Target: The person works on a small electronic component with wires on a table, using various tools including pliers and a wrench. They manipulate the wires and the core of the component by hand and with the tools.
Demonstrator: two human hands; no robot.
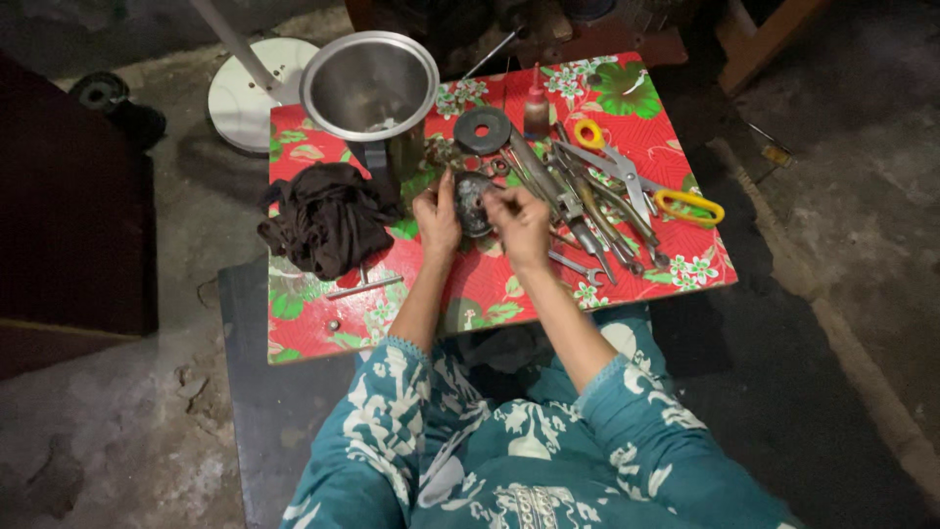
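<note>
Both hands (480, 217) grip a dark round part (473, 203).

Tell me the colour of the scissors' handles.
Yellow; the scissors lie among the tools on the right of the red floral table, seen from the head view.

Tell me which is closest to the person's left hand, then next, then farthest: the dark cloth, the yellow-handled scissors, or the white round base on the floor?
From the left hand:
1. Dark cloth, crumpled on the table just to its left.
2. White round base, on the floor beyond the table's far left corner.
3. Yellow-handled scissors, across the table on the right side, past the other hand.
</note>
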